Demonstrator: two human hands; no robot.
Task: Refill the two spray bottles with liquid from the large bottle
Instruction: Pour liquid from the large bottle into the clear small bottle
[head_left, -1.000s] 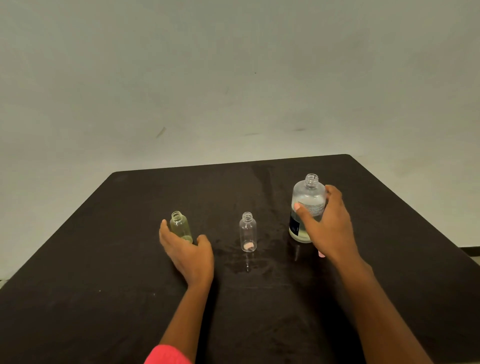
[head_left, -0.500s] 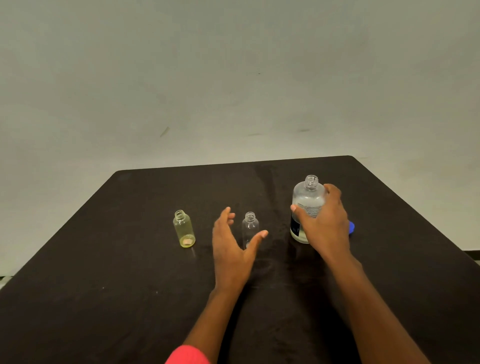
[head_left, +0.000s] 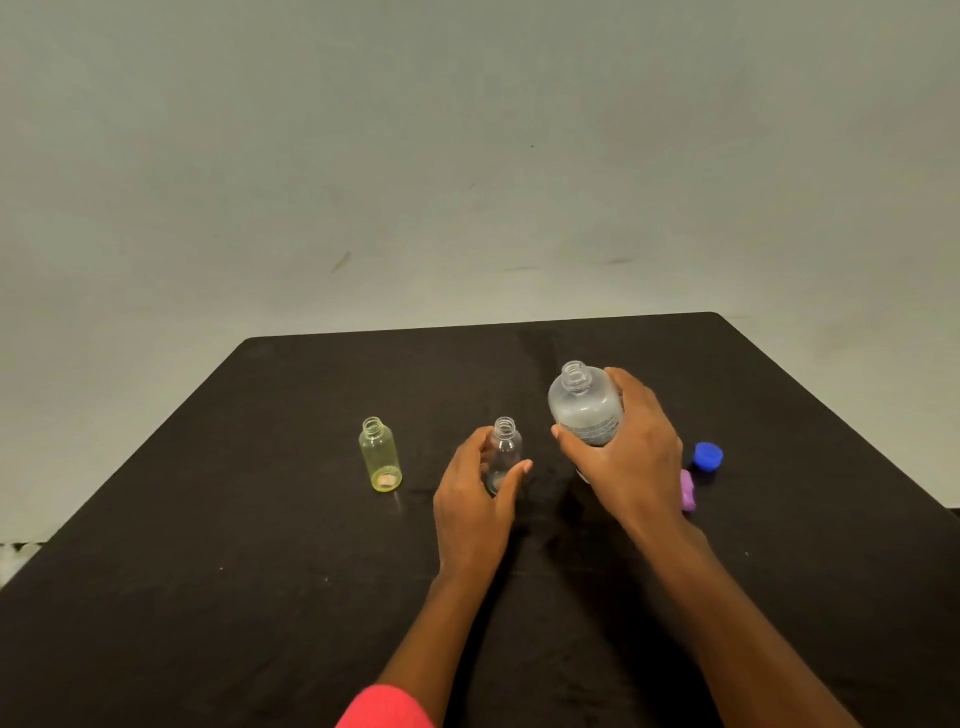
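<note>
Two small uncapped bottles stand on the black table (head_left: 208, 519). The yellowish small bottle (head_left: 380, 454) stands alone at the left. The clear small bottle (head_left: 504, 453) stands in the middle, and my left hand (head_left: 475, 496) curls its thumb and fingers round its lower part. My right hand (head_left: 626, 457) grips the large clear bottle (head_left: 584, 405), uncapped, lifted off the table and tilted slightly left toward the clear small bottle. My right hand hides the large bottle's lower half.
A blue cap (head_left: 707, 456) lies on the table just right of my right hand. A purple piece (head_left: 688, 491) sits beside it, partly behind my wrist. The table's far edge runs close behind the bottles, before a plain grey wall.
My left hand left the yellowish bottle, moved right and closed round the clear small bottle. My right hand lifted the large bottle off the table and tilted it, uncovering the blue cap.
</note>
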